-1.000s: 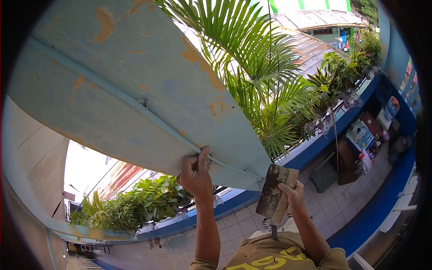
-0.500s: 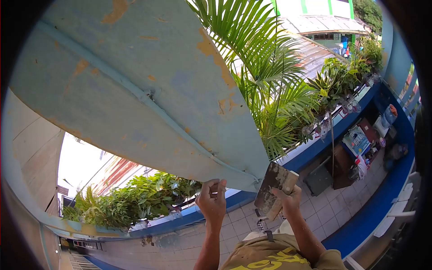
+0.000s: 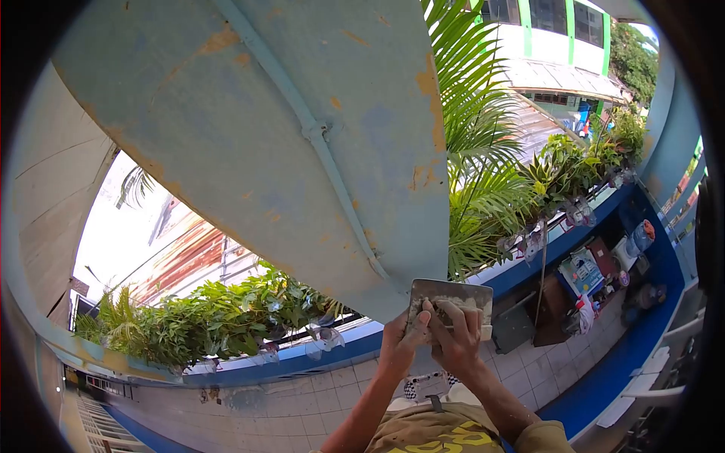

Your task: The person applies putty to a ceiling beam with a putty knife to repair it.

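A rectangular plastering trowel (image 3: pixel 455 288) with a metal blade and a wooden grip is in front of my chest, smeared with pale residue. My right hand (image 3: pixel 459 341) is closed round its grip side, with fingers across the face. My left hand (image 3: pixel 400 343) is at the trowel's left edge, thumb and fingers drawn together against the blade; its fingertips partly overlap the right hand's. Just beyond the trowel stands a pale blue-grey pillar (image 3: pixel 362 98) with tan patches and a painted conduit (image 3: pixel 332 158) running along it.
Leafy potted plants (image 3: pixel 204 325) line the blue ledge (image 3: pixel 302 356) on the left. Palm fronds (image 3: pixel 483 166) rise right of the pillar. Below, a cluttered table (image 3: pixel 585 275) and a thin pole (image 3: pixel 541 279) stand over the tiled floor (image 3: pixel 264 404).
My left hand has moved right to meet the trowel. The trowel has turned more level and shifted slightly left. The view has swung, so the pillar sits further right.
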`<state>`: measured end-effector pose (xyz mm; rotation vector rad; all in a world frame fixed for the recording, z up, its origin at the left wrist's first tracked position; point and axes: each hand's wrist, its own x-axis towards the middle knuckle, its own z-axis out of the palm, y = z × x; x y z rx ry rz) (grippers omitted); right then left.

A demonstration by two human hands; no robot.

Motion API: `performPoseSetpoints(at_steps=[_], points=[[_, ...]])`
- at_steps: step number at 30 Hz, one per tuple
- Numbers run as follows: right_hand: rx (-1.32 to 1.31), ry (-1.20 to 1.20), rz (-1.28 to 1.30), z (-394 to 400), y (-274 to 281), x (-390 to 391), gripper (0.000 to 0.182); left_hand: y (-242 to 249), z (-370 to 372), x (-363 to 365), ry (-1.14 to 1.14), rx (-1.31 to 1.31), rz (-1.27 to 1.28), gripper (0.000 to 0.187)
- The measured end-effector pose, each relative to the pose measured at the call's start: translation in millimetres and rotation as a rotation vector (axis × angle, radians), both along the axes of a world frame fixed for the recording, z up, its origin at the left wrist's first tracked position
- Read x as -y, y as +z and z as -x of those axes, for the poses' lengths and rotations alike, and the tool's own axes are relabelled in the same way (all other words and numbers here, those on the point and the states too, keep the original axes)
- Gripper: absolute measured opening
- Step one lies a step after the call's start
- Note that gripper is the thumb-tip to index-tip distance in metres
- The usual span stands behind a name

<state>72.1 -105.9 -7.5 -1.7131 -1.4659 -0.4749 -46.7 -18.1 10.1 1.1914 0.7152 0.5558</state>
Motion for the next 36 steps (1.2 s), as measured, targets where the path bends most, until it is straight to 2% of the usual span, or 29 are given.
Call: performPoseSetpoints(at_steps=[1, 3, 8, 10, 12, 15, 24, 28, 36], points=[[0.005, 0.002, 0.005, -3.5, -3.9, 5.8, 0.061, -8.8, 0.6, 0.9, 0.002, 0.005, 0.005, 0.039], [0.033, -0.090, 0.163, -13.3, -12.6, 17.7, 0.064, -28.2, 1.7, 5.7, -0.011, 0.269, 0.285, 0.040], [0.144, 0.012, 0.263, -38.4, -46.4, 19.8, 0.065, -59.2, -9.2, 10.8, -0.025, 0.407, 0.433, 0.036], [0.192, 0.044, 0.266, -47.0, -54.1, 10.8, 0.059, -67.2, -19.4, 6.9, -0.003, 0.443, 0.483, 0.035], [0.206, 0.031, 0.238, -51.5, -55.8, -2.7, 0.056, -79.3, -36.0, 3.4, 0.167, 0.470, 0.371, 0.034], [0.244, 0.002, 0.163, -60.4, -59.3, -23.7, 0.054, -91.3, -56.6, -9.6, 0.296, 0.542, 0.307, 0.032], [0.309, -0.002, -0.076, -83.2, -98.5, -66.9, 0.040, -114.6, -84.4, -25.0, 0.552, 0.471, 0.060, 0.023], [0.341, -0.064, -0.127, -86.1, -103.2, -73.2, 0.031, -116.3, -93.0, -26.4, 0.598, 0.538, 0.074, 0.018], [0.318, -0.060, -0.189, -89.0, -91.8, -79.5, 0.027, -98.8, -95.5, -29.6, 0.655, 0.436, -0.065, 0.020]])
